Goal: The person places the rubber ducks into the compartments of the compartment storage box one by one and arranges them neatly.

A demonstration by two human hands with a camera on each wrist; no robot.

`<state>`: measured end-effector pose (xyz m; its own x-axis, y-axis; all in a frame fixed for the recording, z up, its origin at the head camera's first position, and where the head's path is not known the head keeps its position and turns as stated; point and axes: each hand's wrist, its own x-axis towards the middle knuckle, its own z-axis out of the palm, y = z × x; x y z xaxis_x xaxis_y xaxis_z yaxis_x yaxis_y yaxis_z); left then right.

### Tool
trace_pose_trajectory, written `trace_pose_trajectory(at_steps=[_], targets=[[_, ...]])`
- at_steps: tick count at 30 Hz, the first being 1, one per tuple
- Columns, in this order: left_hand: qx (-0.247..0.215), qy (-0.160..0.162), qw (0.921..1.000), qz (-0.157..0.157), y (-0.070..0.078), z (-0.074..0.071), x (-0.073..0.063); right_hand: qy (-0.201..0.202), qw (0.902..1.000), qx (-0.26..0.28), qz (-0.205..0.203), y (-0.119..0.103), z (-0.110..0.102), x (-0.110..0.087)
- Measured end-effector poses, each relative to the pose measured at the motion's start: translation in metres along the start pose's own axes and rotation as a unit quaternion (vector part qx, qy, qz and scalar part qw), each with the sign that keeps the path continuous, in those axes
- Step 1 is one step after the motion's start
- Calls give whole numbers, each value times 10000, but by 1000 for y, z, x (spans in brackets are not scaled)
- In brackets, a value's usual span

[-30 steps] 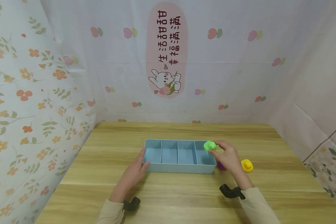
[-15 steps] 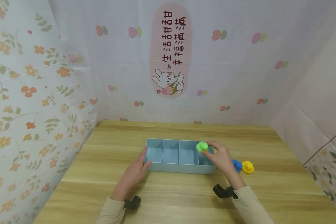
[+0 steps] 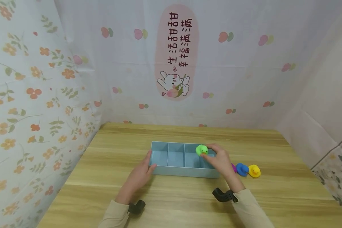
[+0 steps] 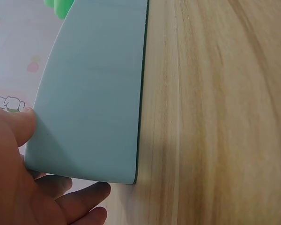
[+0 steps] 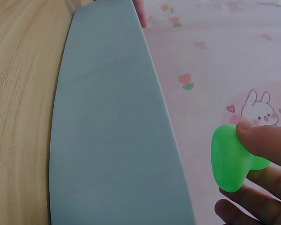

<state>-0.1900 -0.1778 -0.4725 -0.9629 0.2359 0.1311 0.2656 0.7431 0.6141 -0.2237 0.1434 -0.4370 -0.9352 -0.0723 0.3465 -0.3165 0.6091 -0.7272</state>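
Note:
My right hand (image 3: 220,160) pinches a green rubber duck (image 3: 201,150) between thumb and fingers, above the right part of a light blue divided box (image 3: 185,172). In the right wrist view the green duck (image 5: 230,157) is clear of the box's rim. My left hand (image 3: 139,172) holds the box's left end, its thumb at the front rim and its fingers along the end wall. The left wrist view shows that thumb (image 4: 24,125) on the rim. The box's left compartments hold nothing; the duck and right hand partly hide the rightmost ones.
Right of the box, a blue duck (image 3: 242,169) and a yellow duck (image 3: 254,171) stand side by side on the wooden table (image 3: 171,202). A purple object (image 3: 233,167) shows partly behind my right wrist. A patterned cloth (image 3: 231,79) hangs behind the table.
My right hand has carried the green duck leftward, from over the rightmost compartment to about the divider beside it. The blue duck has come into view. My left hand keeps its hold on the box.

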Motion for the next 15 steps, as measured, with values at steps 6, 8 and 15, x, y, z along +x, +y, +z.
trace_pose_trajectory(at_steps=[6, 8, 15], targets=[[-13, -28, 10000, -35, -2, 2, 0, -64, 10000, -63, 41, -5, 8, 1], [-28, -40, 10000, -67, -3, 2, 0, -129, 9998, -103, 98, -8, 10, 2], [-37, -74, 10000, -39, -3, 3, 0, -237, 9995, -187, -25, -18, 18, 4]])
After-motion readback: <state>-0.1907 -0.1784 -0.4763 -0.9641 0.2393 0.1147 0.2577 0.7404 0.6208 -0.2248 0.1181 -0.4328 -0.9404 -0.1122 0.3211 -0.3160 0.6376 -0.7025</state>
